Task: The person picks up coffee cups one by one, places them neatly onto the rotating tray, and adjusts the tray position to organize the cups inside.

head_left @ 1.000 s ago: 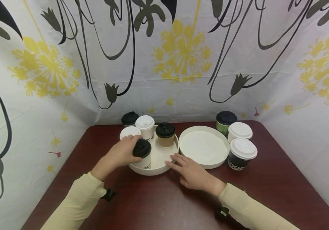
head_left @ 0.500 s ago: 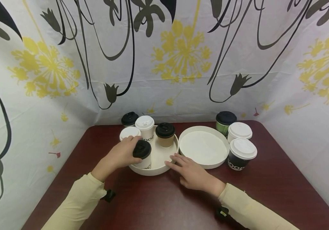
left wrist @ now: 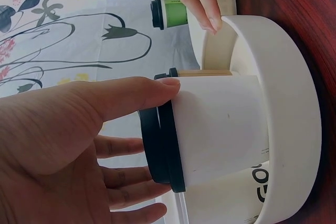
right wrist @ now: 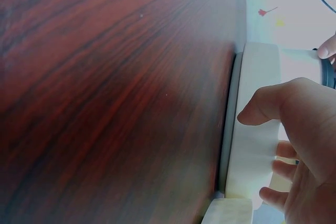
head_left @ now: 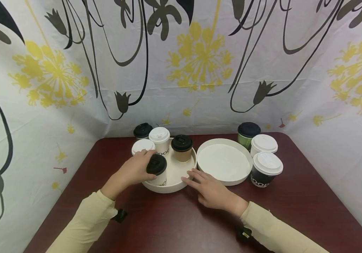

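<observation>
My left hand (head_left: 135, 167) grips the black lid of a white paper coffee cup (head_left: 160, 178). In the left wrist view the thumb lies on one side of that cup (left wrist: 223, 124) and the fingers reach round the other. It stands upright inside the left round white tray (head_left: 165, 189), beside a brown cup with a black lid (head_left: 182, 155) and a white cup with a white lid (head_left: 162, 142). My right hand (head_left: 214, 191) rests extended fingertips on the tray's near right rim. In the right wrist view its thumb (right wrist: 262, 106) lies over the tray's outer wall (right wrist: 254, 145).
A second round white tray (head_left: 225, 160) touches the left one. At right stand a green cup (head_left: 245, 140), a white cup (head_left: 264, 144) and a black cup (head_left: 262, 175). Another white lid (head_left: 143, 144) and a black lid (head_left: 143, 130) show at back left. Patterned cloth (head_left: 181, 116) hangs behind.
</observation>
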`<move>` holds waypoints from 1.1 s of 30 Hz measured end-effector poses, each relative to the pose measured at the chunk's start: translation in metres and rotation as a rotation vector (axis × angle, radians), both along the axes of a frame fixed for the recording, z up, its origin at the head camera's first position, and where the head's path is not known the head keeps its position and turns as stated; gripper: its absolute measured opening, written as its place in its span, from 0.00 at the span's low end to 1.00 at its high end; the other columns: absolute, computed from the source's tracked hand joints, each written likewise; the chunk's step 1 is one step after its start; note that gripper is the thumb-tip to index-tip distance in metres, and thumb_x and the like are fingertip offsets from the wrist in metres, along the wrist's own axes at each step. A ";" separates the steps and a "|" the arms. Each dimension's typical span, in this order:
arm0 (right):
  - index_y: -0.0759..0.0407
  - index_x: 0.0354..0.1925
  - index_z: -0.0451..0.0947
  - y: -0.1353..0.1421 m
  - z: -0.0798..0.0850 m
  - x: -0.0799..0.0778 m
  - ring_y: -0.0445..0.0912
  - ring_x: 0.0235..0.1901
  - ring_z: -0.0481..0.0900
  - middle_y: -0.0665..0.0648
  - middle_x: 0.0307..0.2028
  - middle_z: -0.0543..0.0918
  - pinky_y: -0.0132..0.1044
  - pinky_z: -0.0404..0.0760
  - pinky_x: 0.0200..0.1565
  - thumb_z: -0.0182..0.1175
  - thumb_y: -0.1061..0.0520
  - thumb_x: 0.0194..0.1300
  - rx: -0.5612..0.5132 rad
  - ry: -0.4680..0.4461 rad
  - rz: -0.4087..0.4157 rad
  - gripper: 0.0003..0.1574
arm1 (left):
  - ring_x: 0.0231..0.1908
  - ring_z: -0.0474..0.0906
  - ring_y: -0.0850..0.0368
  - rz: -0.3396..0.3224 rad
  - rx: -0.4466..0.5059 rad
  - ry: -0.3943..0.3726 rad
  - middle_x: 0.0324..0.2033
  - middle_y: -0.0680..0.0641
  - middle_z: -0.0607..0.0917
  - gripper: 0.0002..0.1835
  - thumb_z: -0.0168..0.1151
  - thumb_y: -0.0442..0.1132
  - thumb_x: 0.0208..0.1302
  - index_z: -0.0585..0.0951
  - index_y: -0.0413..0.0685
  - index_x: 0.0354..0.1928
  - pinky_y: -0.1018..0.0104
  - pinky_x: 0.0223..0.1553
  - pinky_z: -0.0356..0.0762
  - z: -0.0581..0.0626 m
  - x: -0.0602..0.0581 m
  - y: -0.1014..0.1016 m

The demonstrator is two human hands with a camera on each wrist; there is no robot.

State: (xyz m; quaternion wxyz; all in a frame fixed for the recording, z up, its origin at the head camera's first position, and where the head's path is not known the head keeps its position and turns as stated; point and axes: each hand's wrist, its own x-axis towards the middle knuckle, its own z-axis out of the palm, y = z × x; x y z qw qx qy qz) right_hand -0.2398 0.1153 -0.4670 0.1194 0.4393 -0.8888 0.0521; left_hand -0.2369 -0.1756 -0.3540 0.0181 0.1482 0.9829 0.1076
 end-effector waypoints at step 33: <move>0.43 0.74 0.60 0.001 0.000 0.001 0.54 0.74 0.63 0.58 0.71 0.68 0.50 0.69 0.70 0.65 0.59 0.54 0.002 -0.019 0.001 0.51 | 0.63 0.71 0.41 -0.088 0.055 0.323 0.63 0.39 0.74 0.42 0.77 0.47 0.49 0.71 0.43 0.66 0.47 0.63 0.73 0.006 0.036 0.022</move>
